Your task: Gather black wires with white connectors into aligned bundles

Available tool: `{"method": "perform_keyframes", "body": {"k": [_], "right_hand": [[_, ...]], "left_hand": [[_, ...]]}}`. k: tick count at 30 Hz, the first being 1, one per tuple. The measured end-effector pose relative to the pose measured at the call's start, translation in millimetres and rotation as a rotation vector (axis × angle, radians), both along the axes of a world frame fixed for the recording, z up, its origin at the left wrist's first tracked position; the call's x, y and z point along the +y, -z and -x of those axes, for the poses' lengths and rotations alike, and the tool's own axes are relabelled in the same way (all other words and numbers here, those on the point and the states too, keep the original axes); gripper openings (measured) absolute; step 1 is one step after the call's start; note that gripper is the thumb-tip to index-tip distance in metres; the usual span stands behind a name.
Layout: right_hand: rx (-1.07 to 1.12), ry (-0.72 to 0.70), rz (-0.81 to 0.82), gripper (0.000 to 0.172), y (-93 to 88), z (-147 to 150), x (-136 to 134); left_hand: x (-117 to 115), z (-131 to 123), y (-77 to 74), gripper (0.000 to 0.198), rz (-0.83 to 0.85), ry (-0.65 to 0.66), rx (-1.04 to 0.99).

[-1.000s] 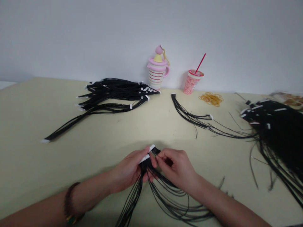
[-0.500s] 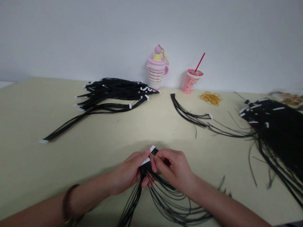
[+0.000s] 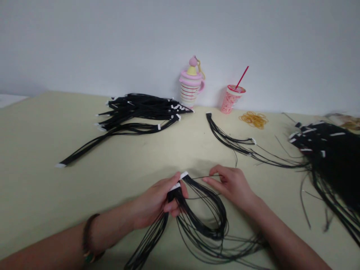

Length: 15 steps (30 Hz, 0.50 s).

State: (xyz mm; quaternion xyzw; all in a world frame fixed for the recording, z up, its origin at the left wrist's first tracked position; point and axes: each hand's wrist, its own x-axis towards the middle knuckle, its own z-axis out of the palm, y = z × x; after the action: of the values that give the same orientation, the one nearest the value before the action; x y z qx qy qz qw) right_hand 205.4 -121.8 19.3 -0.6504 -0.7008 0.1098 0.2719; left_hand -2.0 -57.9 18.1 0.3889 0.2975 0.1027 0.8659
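My left hand (image 3: 159, 200) is closed on a bundle of thin black cords (image 3: 206, 221) at its white-tagged end (image 3: 180, 180), low on the beige table (image 3: 42, 187). The cords loop out below my hands. My right hand (image 3: 232, 185) is off to the right of the bundle, pinching a single black cord (image 3: 201, 176) that stretches from the tagged end to its fingertips.
A sorted pile of tagged black cords (image 3: 135, 112) lies at the back left. A few loose cords (image 3: 233, 140) trail across the middle right into a big tangled heap (image 3: 332, 157). A pink striped toy cup (image 3: 191, 87), a pink drink cup with straw (image 3: 232, 98) and rubber bands (image 3: 253, 119) sit by the wall.
My right hand has moved right, away from the left hand, drawing one cord out of the bundle. The left hand stays closed on the tagged end.
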Motion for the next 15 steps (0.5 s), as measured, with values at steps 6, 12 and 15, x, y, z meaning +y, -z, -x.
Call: {"method": "perform_keyframes", "body": {"k": [6,12,15], "right_hand": [[-0.057,0.039,-0.182,0.028,-8.9,-8,2],[0.052,-0.153,-0.392,0.003,-30.1,25,-22],[-0.077,-0.335,-0.133,0.013,-22.8,41,-27]], "left_hand": [[5,0,8.7,0.042,0.120,-0.103,-0.098],[7,-1,12.9,0.040,0.195,-0.148,-0.096],[5,-3,11.4,0.037,0.203,-0.176,-0.139]]}}
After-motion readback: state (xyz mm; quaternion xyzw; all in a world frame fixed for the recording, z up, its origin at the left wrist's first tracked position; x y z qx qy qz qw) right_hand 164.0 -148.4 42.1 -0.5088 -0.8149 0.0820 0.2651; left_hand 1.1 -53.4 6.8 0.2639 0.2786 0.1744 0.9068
